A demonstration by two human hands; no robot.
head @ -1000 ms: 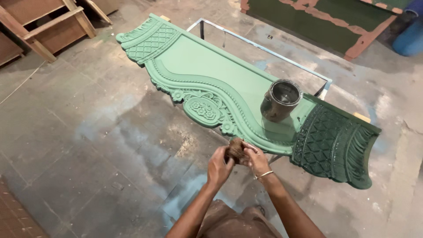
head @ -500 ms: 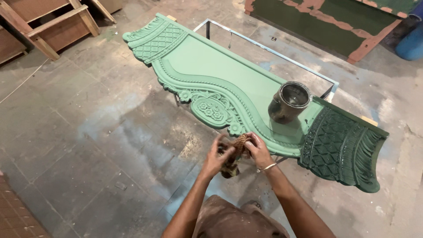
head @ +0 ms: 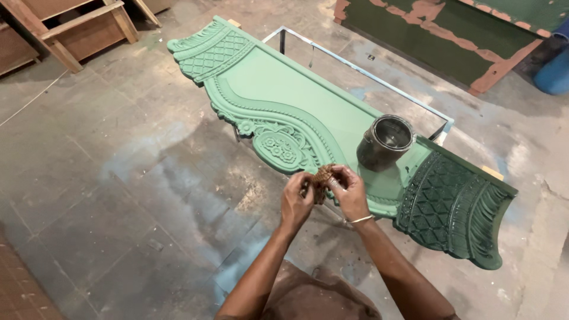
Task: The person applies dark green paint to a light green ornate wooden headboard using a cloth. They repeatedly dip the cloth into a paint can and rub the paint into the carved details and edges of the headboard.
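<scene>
- Two hands work together in the head view, the left hand [head: 295, 201] and the right hand [head: 349, 192], both pinched on one small brown wad [head: 322, 176] that looks like coarse fibre or a worn pad; what it is exactly I cannot tell
- Half a second back the fingers were spread wider around the wad; now they have drawn in close and the wad sits higher between the fingertips, at about 12 o'clock from the knuckles, so the hands seem to be shaping or teasing it rather than wiping with it
- A second ago the wad was a tighter lump held lower; it now looks more opened out
- One carved green panel [head: 308, 112] lies across the middle of the view, running from 10 o'clock to 4 o'clock; the wad hovers just over its near edge and I cannot tell whether it touches
- Its right end, at 4 o'clock, is a darker, glossier green than the rest, which I judge to be a fresher coat
- One dark tin [head: 385, 142] stands open on the panel, at 2 o'clock from the hands and near them
- One thin metal frame [head: 361, 71] shows under and behind the panel
- One bangle [head: 360, 219] circles the right wrist
- One wooden frame [head: 77, 29] stands on the floor at 10 o'clock, well apart
</scene>
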